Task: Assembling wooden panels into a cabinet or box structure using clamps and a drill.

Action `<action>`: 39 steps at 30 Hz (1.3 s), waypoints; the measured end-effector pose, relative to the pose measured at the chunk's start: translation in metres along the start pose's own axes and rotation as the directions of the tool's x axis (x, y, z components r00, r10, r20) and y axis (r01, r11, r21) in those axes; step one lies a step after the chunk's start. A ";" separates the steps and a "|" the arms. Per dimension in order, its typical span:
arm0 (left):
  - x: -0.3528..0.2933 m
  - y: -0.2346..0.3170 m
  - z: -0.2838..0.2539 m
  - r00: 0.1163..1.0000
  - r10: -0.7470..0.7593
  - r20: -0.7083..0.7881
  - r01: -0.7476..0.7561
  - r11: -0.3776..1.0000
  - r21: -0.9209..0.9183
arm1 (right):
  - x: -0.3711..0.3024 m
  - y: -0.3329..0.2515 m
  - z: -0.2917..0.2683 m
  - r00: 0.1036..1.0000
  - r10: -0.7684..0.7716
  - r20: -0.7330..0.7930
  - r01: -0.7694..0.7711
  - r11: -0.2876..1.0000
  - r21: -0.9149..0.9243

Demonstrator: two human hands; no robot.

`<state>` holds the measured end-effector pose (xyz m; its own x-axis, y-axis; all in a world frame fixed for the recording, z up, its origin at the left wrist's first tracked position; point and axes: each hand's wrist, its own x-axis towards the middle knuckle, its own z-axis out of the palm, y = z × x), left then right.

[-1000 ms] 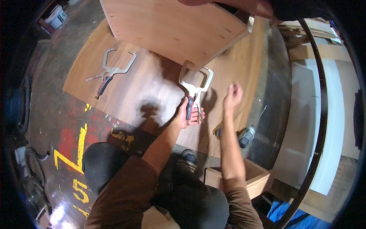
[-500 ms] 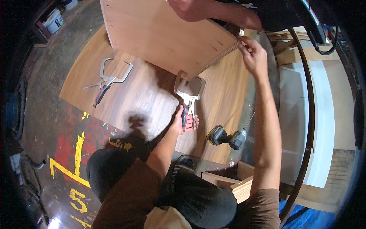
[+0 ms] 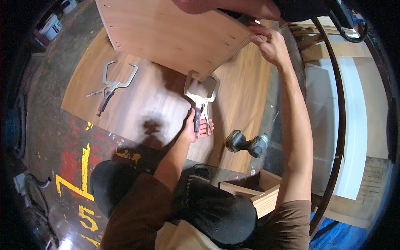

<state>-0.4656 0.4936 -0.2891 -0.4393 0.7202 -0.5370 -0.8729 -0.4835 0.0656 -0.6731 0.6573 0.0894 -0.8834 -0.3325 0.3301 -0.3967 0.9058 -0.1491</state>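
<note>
My left hand (image 3: pixel 200 126) is wrapped loosely round the handles of a locking C-clamp (image 3: pixel 192 99) with silver jaws and a black-and-red grip. The jaws straddle the lower corner of a plywood panel (image 3: pixel 166 35), which stands tilted on the wood-grain board. From this view I cannot tell whether the pads press on the wood. My right hand (image 3: pixel 270 43) pinches the panel's right edge near its upper end; the fingertips are partly hidden. A second locking clamp (image 3: pixel 109 89) of the same kind lies on the board to the left, its jaws apart.
A cordless drill (image 3: pixel 246 143) with a long bit lies at the right of the wood-grain board (image 3: pixel 143 104). Another person's forearm (image 3: pixel 246 7) rests over the panel's top. Wooden pieces (image 3: pixel 266 200) stand by my knee. White sheets (image 3: pixel 352 125) lean beyond a dark rail at right.
The whole scene has shifted slightly left and up in view. Both hands keep their holds, the left on the clamp, the right on the panel's edge.
</note>
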 end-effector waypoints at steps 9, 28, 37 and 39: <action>-0.003 0.000 0.004 1.000 0.001 -0.010 -0.001 1.000 0.014 | -0.028 -0.015 0.049 0.909 0.094 -0.405 0.007 0.971 0.240; -0.004 0.003 -0.001 1.000 0.005 -0.007 -0.005 1.000 0.005 | -0.006 -0.006 0.007 0.995 -0.023 -0.099 0.032 0.995 0.095; 0.000 0.000 0.004 1.000 0.014 0.011 -0.014 1.000 0.006 | 0.005 0.023 0.008 0.999 0.043 0.034 -0.041 0.998 -0.042; 0.002 -0.002 0.002 1.000 0.013 0.006 -0.013 1.000 -0.001 | 0.011 0.021 -0.001 0.995 0.027 0.092 -0.015 0.991 -0.130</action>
<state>-0.4647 0.4966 -0.2886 -0.4516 0.7168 -0.5313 -0.8671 -0.4930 0.0718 -0.6914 0.6731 0.0912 -0.9132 -0.3303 0.2387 -0.3473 0.9372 -0.0317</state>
